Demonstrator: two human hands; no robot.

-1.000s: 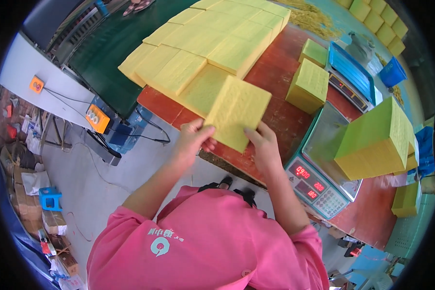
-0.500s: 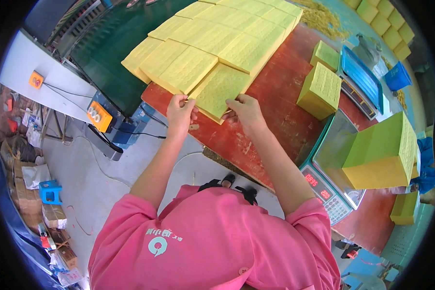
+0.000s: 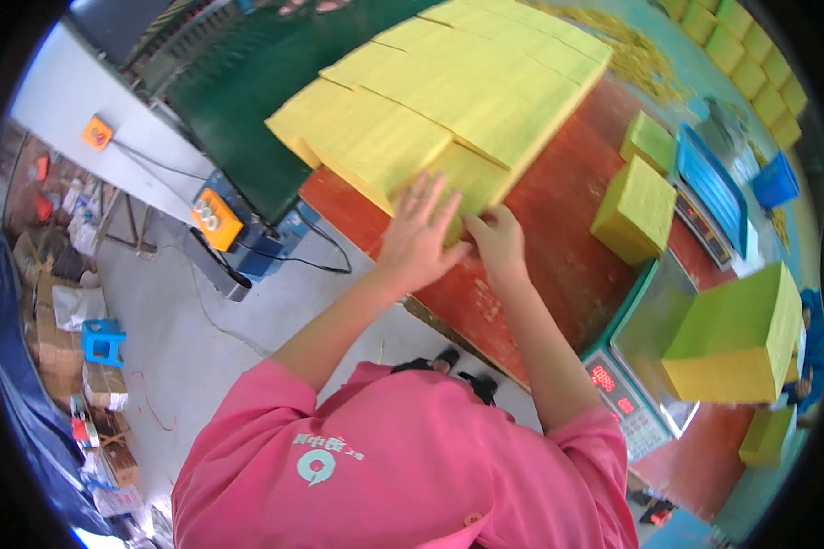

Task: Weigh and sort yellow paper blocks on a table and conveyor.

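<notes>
Rows of yellow paper stacks [image 3: 449, 82] lie side by side on a red table [image 3: 549, 247]. My left hand [image 3: 419, 236] is open, its fingers spread flat over the front of the nearest stack of yellow paper [image 3: 478, 177]. This stack sits slightly lower than its neighbours. At its front right corner is my right hand [image 3: 498, 245], fingers bent and closed against the edge. My left hand partly hides that corner.
To the right, a digital scale [image 3: 624, 366] bears a tall yellow-green paper block [image 3: 728, 352]. Behind it are another paper block [image 3: 634, 210], a blue-trayed scale [image 3: 716, 188] and a blue bucket [image 3: 775, 181]. A green surface [image 3: 238, 119] and orange switch box [image 3: 216, 220] are left.
My left hand has gone from pinching the stack's front edge to lying flat over it. My right hand stays at the corner. The whole view has shifted, moving the table down and right.
</notes>
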